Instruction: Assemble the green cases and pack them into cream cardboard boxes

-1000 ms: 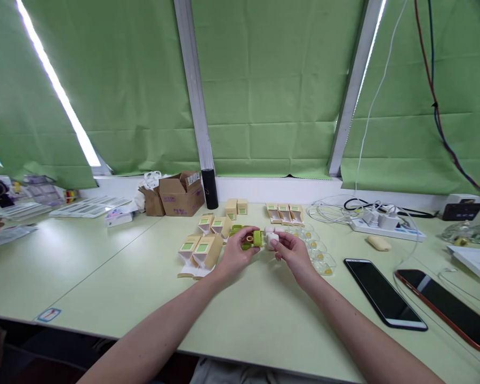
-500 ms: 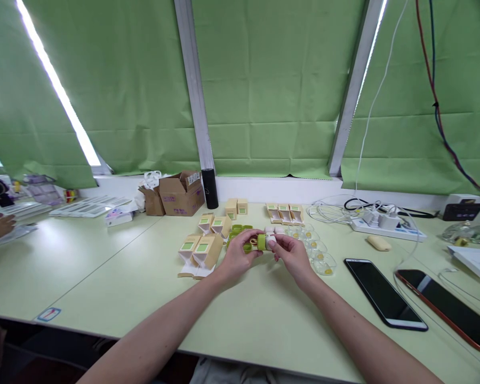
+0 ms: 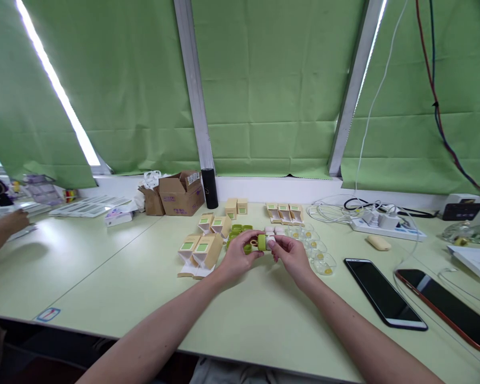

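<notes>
My left hand [image 3: 237, 255] and my right hand [image 3: 288, 253] meet above the middle of the pale green table [image 3: 104, 266]. Between their fingertips sits a small green part [image 3: 261, 242] pressed against a small white part [image 3: 269, 241]; the left holds the green one, the right the white one. Just behind lie more green parts [image 3: 237, 229]. Tan cartons with green labels [image 3: 202, 252] lie left of my hands. Clear blister shells with yellow pieces [image 3: 319, 257] lie to the right.
Two phones [image 3: 384, 292] lie face up at the right, beside a power strip with cables [image 3: 386, 224]. Brown cardboard boxes [image 3: 180, 193] and a black cylinder [image 3: 210, 188] stand by the window sill. Another person's hand [image 3: 8, 223] reaches over the far left.
My hands have brought the green and white parts together, where they were slightly apart a second ago. The other person's hand at far left has moved further right over the table.
</notes>
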`<action>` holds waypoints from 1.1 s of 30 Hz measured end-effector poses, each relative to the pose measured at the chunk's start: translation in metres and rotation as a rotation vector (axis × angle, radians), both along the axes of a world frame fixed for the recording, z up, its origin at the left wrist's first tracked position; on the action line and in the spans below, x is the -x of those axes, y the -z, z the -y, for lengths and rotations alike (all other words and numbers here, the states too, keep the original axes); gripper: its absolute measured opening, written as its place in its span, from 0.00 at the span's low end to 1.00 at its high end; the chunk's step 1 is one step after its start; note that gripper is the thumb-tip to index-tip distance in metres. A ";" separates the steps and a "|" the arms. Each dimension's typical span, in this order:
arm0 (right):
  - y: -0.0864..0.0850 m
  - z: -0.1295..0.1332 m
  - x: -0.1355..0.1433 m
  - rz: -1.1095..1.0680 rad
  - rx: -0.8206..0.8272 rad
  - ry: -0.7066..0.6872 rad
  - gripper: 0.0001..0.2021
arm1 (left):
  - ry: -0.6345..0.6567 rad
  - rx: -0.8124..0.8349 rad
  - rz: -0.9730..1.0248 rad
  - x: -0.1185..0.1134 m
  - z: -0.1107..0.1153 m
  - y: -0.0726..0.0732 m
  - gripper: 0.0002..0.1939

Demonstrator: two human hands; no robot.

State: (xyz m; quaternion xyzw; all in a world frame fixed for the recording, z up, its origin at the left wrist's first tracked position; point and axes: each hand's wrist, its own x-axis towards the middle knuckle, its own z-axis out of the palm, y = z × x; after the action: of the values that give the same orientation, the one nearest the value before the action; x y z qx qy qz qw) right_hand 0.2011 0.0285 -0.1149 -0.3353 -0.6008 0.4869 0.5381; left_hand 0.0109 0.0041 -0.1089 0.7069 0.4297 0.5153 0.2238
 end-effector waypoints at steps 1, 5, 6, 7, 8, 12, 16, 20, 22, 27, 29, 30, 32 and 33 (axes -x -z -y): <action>0.000 0.000 0.000 0.001 -0.003 0.000 0.33 | 0.002 0.005 -0.002 0.000 0.000 0.000 0.24; -0.001 0.001 0.001 0.012 -0.004 0.001 0.33 | 0.010 0.003 -0.002 0.000 0.000 0.000 0.24; -0.001 0.001 0.001 0.014 -0.004 0.002 0.33 | 0.011 0.000 0.000 0.001 0.000 0.000 0.24; -0.001 0.001 0.001 0.016 -0.005 0.003 0.33 | 0.011 -0.002 0.002 0.001 0.001 0.000 0.24; -0.001 0.001 0.001 0.016 -0.005 0.003 0.34 | 0.012 0.001 0.002 0.001 0.001 0.000 0.24; 0.001 0.001 0.001 0.026 -0.004 0.001 0.34 | 0.019 0.022 -0.001 0.000 0.001 0.001 0.25; 0.002 0.001 0.001 0.029 -0.017 0.009 0.33 | 0.030 0.017 0.007 0.001 0.001 0.002 0.25; 0.002 0.003 0.000 0.025 -0.012 0.013 0.33 | 0.029 0.008 0.011 0.000 0.001 0.002 0.23; 0.001 0.004 0.000 0.026 -0.008 0.016 0.32 | 0.028 0.012 0.016 -0.001 0.001 0.003 0.23; -0.001 0.004 0.000 0.010 0.005 0.005 0.32 | 0.025 0.018 0.043 -0.003 0.000 0.006 0.22; 0.000 0.003 0.000 0.008 0.009 0.003 0.32 | 0.019 0.023 0.042 -0.003 0.000 0.007 0.22; 0.001 0.003 0.000 0.009 0.012 0.003 0.32 | 0.016 0.028 0.040 -0.003 0.000 0.007 0.22; 0.002 0.002 -0.001 0.006 0.016 0.001 0.31 | 0.011 0.044 0.045 -0.004 0.001 0.007 0.23; 0.003 0.002 -0.001 0.005 0.016 0.003 0.31 | 0.011 0.056 0.054 -0.005 0.001 0.007 0.23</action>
State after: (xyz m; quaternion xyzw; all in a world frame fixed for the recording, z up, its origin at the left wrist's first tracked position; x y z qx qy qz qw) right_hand 0.2020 0.0266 -0.1179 -0.3419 -0.5978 0.4902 0.5343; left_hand 0.0156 0.0034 -0.1162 0.6887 0.4337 0.5208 0.2577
